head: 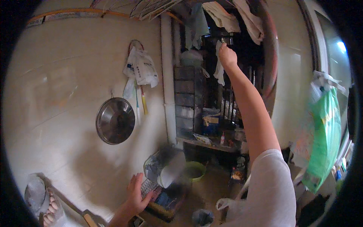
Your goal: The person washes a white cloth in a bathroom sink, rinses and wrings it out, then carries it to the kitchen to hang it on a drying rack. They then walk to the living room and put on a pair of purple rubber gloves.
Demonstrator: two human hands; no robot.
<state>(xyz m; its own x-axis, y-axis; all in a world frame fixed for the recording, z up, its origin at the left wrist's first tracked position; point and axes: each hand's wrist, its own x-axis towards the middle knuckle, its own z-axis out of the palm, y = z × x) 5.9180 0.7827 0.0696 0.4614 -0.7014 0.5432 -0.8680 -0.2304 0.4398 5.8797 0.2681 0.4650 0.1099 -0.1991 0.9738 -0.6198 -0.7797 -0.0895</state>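
My right hand (227, 56) is raised at arm's length, its fingers curled at the top of a thin white cloth (219, 68) that hangs before the dark window bars; whether it grips the cloth or a small fitting above is unclear. Other cloths, one greenish (197, 27) and one cream (222, 17), hang beside it. Low on the left, my left hand (137, 194) has its fingers spread and holds nothing. It is near a lined bin (151, 167) with a blurred whitish lid and a box of mixed things (167, 200).
A round metal lid (115, 121) and white plastic bags (143, 68) hang on the left wall. Stacked drawers (184, 99) stand by a white pipe (169, 113). A green basin (195, 171) is on the floor. A green bag (326, 133) hangs at right; garlic-like bulbs (51, 208) lie lower left.
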